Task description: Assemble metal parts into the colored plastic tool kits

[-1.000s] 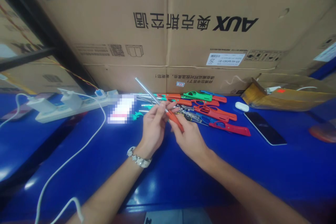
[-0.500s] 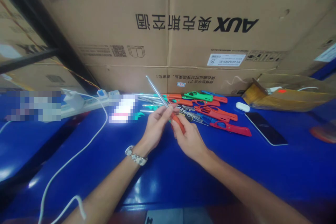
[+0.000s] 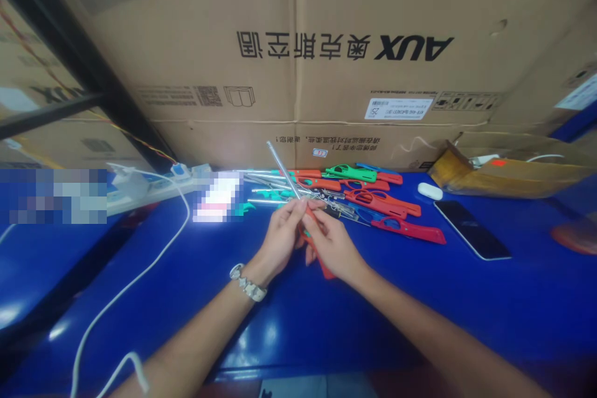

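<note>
Above the blue tabletop (image 3: 284,336), head view, the only feed I have: an orange-handled lighter (image 3: 284,171) is held between two bare hands, its metal rod slanting away and to the left, handle end toward the wearer. Left hand (image 3: 280,236): thumb and fingers pinched about where rod meets handle; a watch (image 3: 249,284) on that wrist. Right hand (image 3: 342,245): fingers closed round the handle, thumb laid on it, butt poking out below. I cannot tell how the undersides of the fingers sit, nor whether any presses the trigger. Just beyond, a loose heap of similar lighters (image 3: 396,205), red, orange and green handles overlapping, rods and thin wires tangled among them. A phone (image 3: 473,230) and a small white case (image 3: 430,191) lie to the right; a power strip (image 3: 189,181) with a white cable (image 3: 135,283) to the left; a cardboard box (image 3: 186,31) behind. Risks, by my reading: the left pinch looks light, so a slack right grip might let the smooth rod swivel or slip. Lowering the hands over the heap could snag the fine wires or shove handles about. If a finger does sit at the trigger, a squeeze could spark it, with the rod pointing toward the cardboard.
</note>
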`<state>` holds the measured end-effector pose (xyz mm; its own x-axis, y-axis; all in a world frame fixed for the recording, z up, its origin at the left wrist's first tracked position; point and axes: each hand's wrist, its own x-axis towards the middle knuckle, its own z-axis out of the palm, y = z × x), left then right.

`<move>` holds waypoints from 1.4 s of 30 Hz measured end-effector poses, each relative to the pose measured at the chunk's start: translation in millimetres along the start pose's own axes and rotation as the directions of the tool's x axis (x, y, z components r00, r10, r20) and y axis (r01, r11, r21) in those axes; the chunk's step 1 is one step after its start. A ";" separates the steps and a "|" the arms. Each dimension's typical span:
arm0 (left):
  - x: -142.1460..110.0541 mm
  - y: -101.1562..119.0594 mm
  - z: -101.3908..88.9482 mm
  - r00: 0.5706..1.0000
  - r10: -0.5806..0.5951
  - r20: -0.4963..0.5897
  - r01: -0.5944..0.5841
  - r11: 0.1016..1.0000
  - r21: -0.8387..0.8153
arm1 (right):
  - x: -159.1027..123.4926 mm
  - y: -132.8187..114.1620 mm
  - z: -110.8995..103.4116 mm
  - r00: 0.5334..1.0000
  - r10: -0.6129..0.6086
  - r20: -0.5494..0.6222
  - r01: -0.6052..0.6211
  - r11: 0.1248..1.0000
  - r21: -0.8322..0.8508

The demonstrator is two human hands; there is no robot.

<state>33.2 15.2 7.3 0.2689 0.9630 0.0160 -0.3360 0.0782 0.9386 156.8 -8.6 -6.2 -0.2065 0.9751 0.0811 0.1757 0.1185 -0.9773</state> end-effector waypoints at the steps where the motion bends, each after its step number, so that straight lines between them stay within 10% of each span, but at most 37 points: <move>1: 0.8 1.3 -0.5 1.000 0.013 -0.023 -0.013 1.000 -0.008 | -0.2 0.1 -1.2 1.000 -0.006 0.022 0.007 1.000 -0.009; 11: 7.1 14.0 -7.5 0.987 0.120 -0.108 -0.122 0.992 -0.014 | -2.3 -3.3 -9.0 0.992 -0.127 0.006 0.124 0.952 -0.281; 21: -16.7 38.4 -35.2 0.993 -0.040 -0.109 0.053 0.992 0.114 | 7.8 5.0 -16.0 0.998 -0.033 -0.050 0.034 0.999 0.017; 27: -43.0 54.5 -64.3 0.980 -0.157 -0.119 0.181 0.957 0.227 | 15.6 0.7 -12.5 0.998 -0.056 0.006 0.056 0.990 -0.132; 31: -49.3 54.2 -75.5 0.990 -0.087 -0.109 0.130 0.858 0.496 | 31.3 -8.4 -9.3 0.980 -0.192 0.058 0.186 0.757 -0.627; 36: -46.8 44.1 -78.2 0.993 0.117 -0.030 -0.034 0.507 0.861 | 66.8 -14.9 6.5 0.923 -0.277 0.268 0.353 0.329 -0.876; 42: -40.5 41.6 -79.4 0.990 0.137 -0.045 -0.006 0.349 0.937 | 86.5 -8.6 16.7 0.900 -0.307 0.308 0.409 0.353 -0.842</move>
<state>-63.3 0.0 18.3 0.1797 0.9753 0.1286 0.7270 -0.2197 0.6506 121.4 71.6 6.0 -0.5367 0.7835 0.3131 0.7877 0.5983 -0.1467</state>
